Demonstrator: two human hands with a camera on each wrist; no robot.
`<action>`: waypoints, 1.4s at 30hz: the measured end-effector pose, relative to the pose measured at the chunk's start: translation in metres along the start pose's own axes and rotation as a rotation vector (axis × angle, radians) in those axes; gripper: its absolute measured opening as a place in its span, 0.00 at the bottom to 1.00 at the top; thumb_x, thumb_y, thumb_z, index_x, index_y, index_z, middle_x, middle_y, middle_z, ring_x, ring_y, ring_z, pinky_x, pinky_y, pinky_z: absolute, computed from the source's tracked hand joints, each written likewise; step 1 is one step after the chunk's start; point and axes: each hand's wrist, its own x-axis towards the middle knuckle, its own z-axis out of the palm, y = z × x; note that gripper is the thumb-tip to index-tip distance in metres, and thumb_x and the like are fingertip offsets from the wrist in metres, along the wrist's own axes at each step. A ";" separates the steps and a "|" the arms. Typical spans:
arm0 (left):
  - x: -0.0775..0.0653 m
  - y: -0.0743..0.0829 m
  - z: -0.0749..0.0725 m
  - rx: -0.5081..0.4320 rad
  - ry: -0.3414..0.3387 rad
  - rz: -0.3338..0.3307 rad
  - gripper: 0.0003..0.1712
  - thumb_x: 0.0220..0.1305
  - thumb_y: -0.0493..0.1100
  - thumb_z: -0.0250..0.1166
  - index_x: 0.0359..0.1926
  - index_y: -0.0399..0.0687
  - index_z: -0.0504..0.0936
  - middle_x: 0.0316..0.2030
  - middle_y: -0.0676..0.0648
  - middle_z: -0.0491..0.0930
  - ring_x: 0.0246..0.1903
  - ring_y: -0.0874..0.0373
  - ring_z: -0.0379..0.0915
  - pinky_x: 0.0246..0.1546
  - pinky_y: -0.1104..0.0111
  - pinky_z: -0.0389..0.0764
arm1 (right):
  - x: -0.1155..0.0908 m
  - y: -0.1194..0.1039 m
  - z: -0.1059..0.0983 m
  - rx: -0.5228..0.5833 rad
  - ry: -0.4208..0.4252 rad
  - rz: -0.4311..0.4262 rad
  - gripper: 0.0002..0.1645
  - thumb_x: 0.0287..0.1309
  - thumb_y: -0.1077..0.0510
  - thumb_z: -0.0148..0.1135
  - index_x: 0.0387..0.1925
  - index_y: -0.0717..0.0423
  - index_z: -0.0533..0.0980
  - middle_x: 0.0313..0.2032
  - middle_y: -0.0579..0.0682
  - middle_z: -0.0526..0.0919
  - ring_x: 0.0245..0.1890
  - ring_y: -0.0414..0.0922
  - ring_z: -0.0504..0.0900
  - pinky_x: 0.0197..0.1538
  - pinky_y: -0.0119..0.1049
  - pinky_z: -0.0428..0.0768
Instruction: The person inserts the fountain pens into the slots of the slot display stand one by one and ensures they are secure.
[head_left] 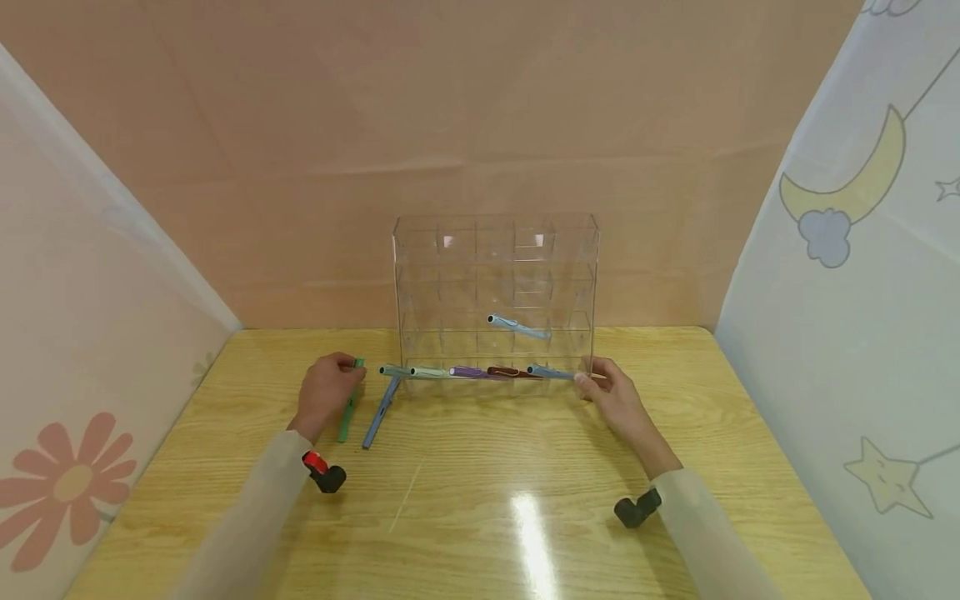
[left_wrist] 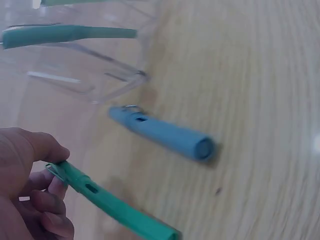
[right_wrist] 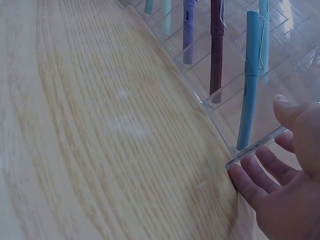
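Note:
A clear display rack (head_left: 495,346) with several compartments stands at the back of the wooden table. My left hand (head_left: 327,390), left of it, pinches a green pen (left_wrist: 117,207) near its clip end, the other end angled toward me. A blue pen (left_wrist: 160,132) lies beside it on the table, against the rack's left front corner. At the rack's lower right corner, my right hand (right_wrist: 290,185) holds the side panel, thumb inside and fingers outside. Nearest to that thumb is a blue pen (right_wrist: 251,75) in the bottom row.
Along the bottom row also lie a dark red pen (head_left: 510,372), a purple pen (head_left: 468,372), a pale green pen (head_left: 429,372) and a teal pen (head_left: 393,370). A light blue pen (head_left: 519,326) slants one row up. An orange-brown cloth (head_left: 480,108) hangs behind the rack.

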 end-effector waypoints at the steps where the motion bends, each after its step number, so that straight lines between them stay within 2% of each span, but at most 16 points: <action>1: -0.002 0.000 -0.004 -0.009 0.008 0.007 0.26 0.77 0.49 0.61 0.63 0.33 0.80 0.54 0.33 0.86 0.43 0.47 0.85 0.34 0.69 0.79 | 0.000 0.000 0.000 0.000 -0.001 0.000 0.40 0.80 0.44 0.57 0.78 0.65 0.60 0.73 0.67 0.70 0.72 0.65 0.74 0.60 0.39 0.85; 4: -0.009 -0.002 -0.017 -0.011 0.046 0.042 0.25 0.78 0.49 0.62 0.61 0.32 0.81 0.52 0.32 0.86 0.38 0.50 0.83 0.32 0.69 0.77 | 0.000 0.000 0.000 0.005 -0.002 -0.003 0.40 0.80 0.44 0.57 0.78 0.65 0.60 0.73 0.67 0.70 0.72 0.65 0.74 0.60 0.39 0.85; 8: -0.020 -0.001 -0.034 0.003 0.096 0.093 0.25 0.78 0.50 0.62 0.60 0.32 0.82 0.50 0.33 0.84 0.30 0.55 0.74 0.28 0.68 0.73 | -0.001 0.000 0.000 0.011 -0.005 -0.004 0.40 0.80 0.44 0.58 0.78 0.64 0.61 0.73 0.66 0.70 0.72 0.64 0.74 0.61 0.41 0.85; 12: -0.032 0.003 -0.046 0.003 0.130 0.123 0.25 0.78 0.51 0.63 0.60 0.32 0.81 0.52 0.32 0.84 0.28 0.55 0.71 0.26 0.67 0.70 | -0.002 0.000 -0.001 0.008 -0.010 -0.009 0.40 0.80 0.43 0.58 0.78 0.64 0.60 0.73 0.66 0.70 0.72 0.64 0.74 0.62 0.44 0.85; 20: -0.039 0.010 -0.054 -0.017 0.142 0.145 0.25 0.78 0.52 0.63 0.60 0.34 0.81 0.52 0.32 0.84 0.23 0.59 0.65 0.23 0.68 0.67 | 0.000 0.004 -0.001 0.003 0.001 -0.013 0.40 0.80 0.43 0.57 0.77 0.65 0.61 0.73 0.67 0.70 0.72 0.65 0.75 0.62 0.44 0.85; 25: -0.043 0.014 -0.060 -0.033 0.189 0.166 0.25 0.78 0.54 0.64 0.58 0.35 0.81 0.52 0.34 0.84 0.19 0.62 0.62 0.19 0.68 0.66 | 0.000 0.006 0.001 0.012 -0.007 -0.011 0.39 0.80 0.44 0.58 0.77 0.65 0.61 0.74 0.66 0.69 0.73 0.66 0.73 0.61 0.40 0.85; 31: -0.050 0.036 -0.075 -0.068 0.291 0.213 0.25 0.76 0.55 0.66 0.58 0.38 0.81 0.49 0.38 0.84 0.20 0.63 0.62 0.19 0.69 0.65 | 0.000 0.005 0.000 0.016 -0.006 -0.013 0.40 0.79 0.43 0.58 0.78 0.64 0.61 0.74 0.66 0.69 0.73 0.65 0.73 0.62 0.43 0.85; 35: -0.054 0.054 -0.081 -0.135 0.336 0.230 0.23 0.75 0.55 0.67 0.55 0.41 0.82 0.45 0.48 0.82 0.21 0.63 0.62 0.19 0.69 0.64 | 0.000 0.005 -0.001 0.014 -0.004 -0.014 0.40 0.79 0.43 0.58 0.78 0.63 0.61 0.73 0.66 0.70 0.73 0.65 0.74 0.63 0.44 0.85; 38: -0.056 0.067 -0.082 -0.176 0.353 0.241 0.22 0.75 0.56 0.68 0.55 0.43 0.83 0.44 0.55 0.80 0.24 0.62 0.64 0.20 0.70 0.65 | 0.000 0.005 -0.001 0.011 -0.001 -0.017 0.40 0.80 0.43 0.58 0.77 0.63 0.61 0.73 0.66 0.70 0.73 0.65 0.74 0.62 0.43 0.85; 42: -0.060 0.086 -0.082 -0.213 0.338 0.256 0.23 0.74 0.57 0.68 0.56 0.45 0.82 0.44 0.57 0.78 0.26 0.62 0.65 0.19 0.70 0.65 | 0.001 0.006 0.000 0.012 -0.004 -0.023 0.39 0.80 0.44 0.58 0.77 0.64 0.61 0.73 0.66 0.69 0.73 0.65 0.74 0.61 0.41 0.85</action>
